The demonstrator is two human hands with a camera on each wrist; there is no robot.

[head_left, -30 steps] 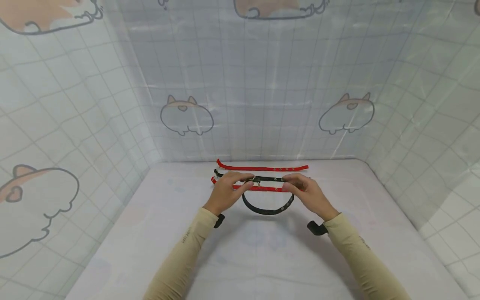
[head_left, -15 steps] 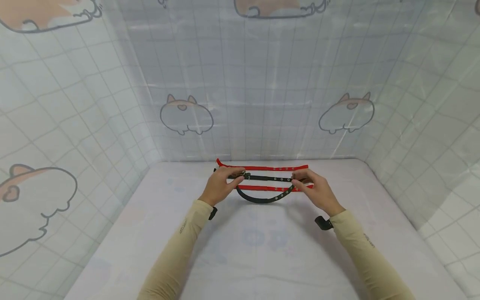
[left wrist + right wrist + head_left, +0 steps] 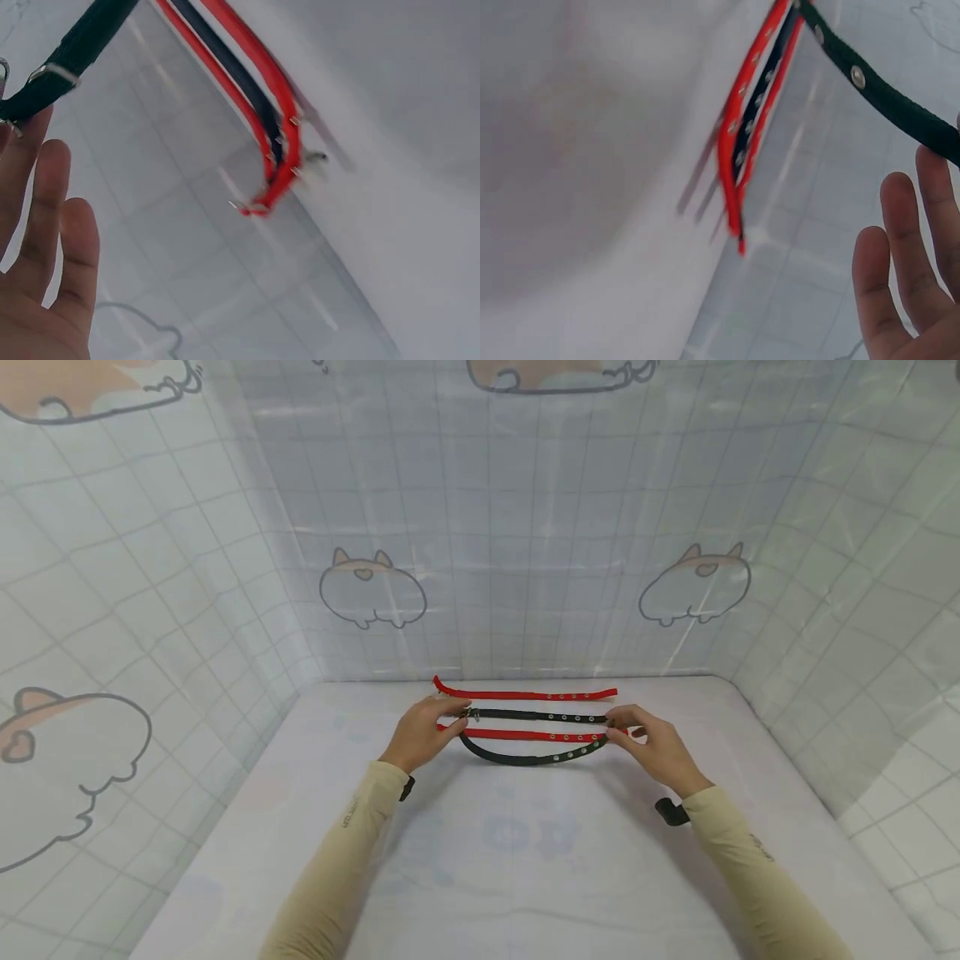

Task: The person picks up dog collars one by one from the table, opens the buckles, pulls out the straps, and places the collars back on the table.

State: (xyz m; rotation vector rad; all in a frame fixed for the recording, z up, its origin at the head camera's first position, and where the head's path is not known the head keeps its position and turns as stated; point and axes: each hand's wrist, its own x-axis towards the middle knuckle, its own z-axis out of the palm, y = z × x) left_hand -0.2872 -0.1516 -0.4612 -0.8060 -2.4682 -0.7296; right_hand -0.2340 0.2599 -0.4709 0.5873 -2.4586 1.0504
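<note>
A dark green pet collar [image 3: 521,760] sags in a curve between both hands, above the table. My left hand [image 3: 426,732] pinches its buckle end between thumb and finger; a metal keeper shows on the held collar [image 3: 71,56] in the left wrist view. At the other end, my right hand [image 3: 656,750] pinches the tip past a row of metal eyelets. Behind it lie a red collar [image 3: 510,734], a black collar [image 3: 517,715] and another red collar [image 3: 510,696], roughly parallel. The left fingers hide the near collars' left ends.
A pale table cover [image 3: 517,868] spreads beneath the collars. Light curtain walls with a grid and cartoon animals [image 3: 372,591] stand at the back and both sides. Each wrist wears a black strap device [image 3: 671,812].
My hands have moved apart, left hand leftward and right hand rightward. The held collar has stretched from a deep loop into a shallower, wider curve.
</note>
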